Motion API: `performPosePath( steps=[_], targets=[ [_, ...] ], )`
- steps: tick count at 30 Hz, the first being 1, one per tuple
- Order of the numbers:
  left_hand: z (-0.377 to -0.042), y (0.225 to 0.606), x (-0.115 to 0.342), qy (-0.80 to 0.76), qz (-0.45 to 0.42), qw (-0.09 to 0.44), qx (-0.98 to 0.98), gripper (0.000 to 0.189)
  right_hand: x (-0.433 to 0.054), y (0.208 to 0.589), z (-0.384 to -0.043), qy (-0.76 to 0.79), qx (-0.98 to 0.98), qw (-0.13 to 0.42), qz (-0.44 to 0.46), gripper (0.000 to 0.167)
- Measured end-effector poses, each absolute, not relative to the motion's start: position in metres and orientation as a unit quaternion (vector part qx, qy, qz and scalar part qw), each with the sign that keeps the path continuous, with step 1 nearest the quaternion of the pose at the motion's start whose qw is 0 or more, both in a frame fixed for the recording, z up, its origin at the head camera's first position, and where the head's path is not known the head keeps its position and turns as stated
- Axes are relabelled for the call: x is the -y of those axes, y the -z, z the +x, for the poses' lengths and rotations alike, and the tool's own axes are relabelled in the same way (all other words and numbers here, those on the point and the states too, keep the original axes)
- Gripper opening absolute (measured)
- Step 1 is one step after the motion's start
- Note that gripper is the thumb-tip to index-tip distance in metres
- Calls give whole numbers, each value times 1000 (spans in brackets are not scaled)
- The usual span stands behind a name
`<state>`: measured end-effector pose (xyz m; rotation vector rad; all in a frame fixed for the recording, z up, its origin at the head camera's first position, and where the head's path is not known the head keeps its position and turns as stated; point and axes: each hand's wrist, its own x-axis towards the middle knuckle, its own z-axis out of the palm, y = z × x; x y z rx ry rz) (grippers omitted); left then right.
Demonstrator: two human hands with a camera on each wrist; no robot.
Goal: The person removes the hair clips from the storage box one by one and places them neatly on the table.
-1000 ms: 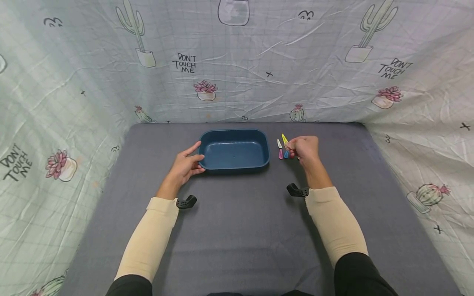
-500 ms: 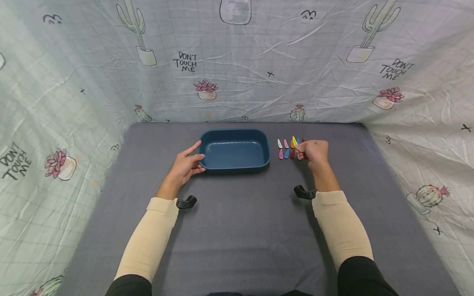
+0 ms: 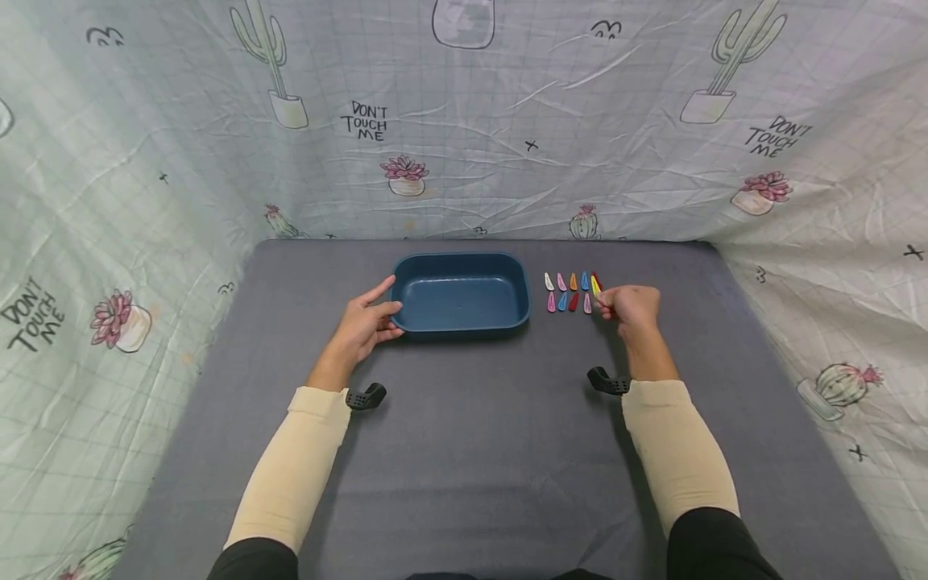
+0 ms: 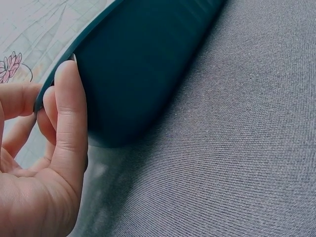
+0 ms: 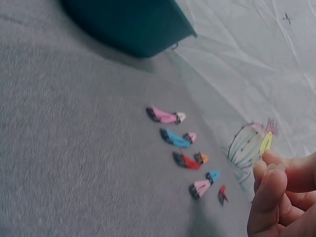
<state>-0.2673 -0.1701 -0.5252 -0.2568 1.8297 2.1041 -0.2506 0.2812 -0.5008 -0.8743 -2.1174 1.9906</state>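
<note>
My left hand (image 3: 366,324) holds the left end of a dark blue rectangular tub (image 3: 464,328). In the left wrist view the fingers (image 4: 69,113) lie on both sides of the tub's rim (image 4: 89,32). Between the thumb and fingers of my right hand (image 3: 632,308) is a yellow hair clip (image 3: 595,284), its tip sticking out. The right wrist view shows this yellow clip (image 5: 266,143) raised off the table. Just left of the hand, several hair clips lie in two rows: white (image 3: 548,281), pink (image 3: 561,281), orange (image 3: 573,281), blue (image 3: 585,280) and red (image 3: 573,302) among them.
A grey cloth covers the table (image 3: 464,451). Patterned fabric (image 3: 464,161) with cactus drawings hangs behind and at both sides. Black wrist cameras (image 3: 607,381) jut inward from both wrists.
My right hand has moved right with the yellow hair clip, past the rows, uncovering the clips that it hid. The left hand and the tub have stayed put.
</note>
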Motion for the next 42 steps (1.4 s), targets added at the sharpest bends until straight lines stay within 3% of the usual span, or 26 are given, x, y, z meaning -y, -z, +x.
performPosePath(
  steps=[11, 23, 32, 42],
  targets=[
    [-267, 525, 171, -737, -89, 174, -647, 65, -292, 510, -242, -648, 691, 50, -318, 15],
    [-265, 524, 171, -739, -84, 170, -647, 64, -294, 520, -246, -663, 666, 56, -336, 25],
    [-265, 523, 170, -732, -88, 170, -654, 64, -296, 522, -249, -657, 668, 40, -347, 11],
    [-265, 524, 170, -727, -84, 169, -660, 66, -297, 526, -253, -642, 681, 41, -350, 14]
  ],
)
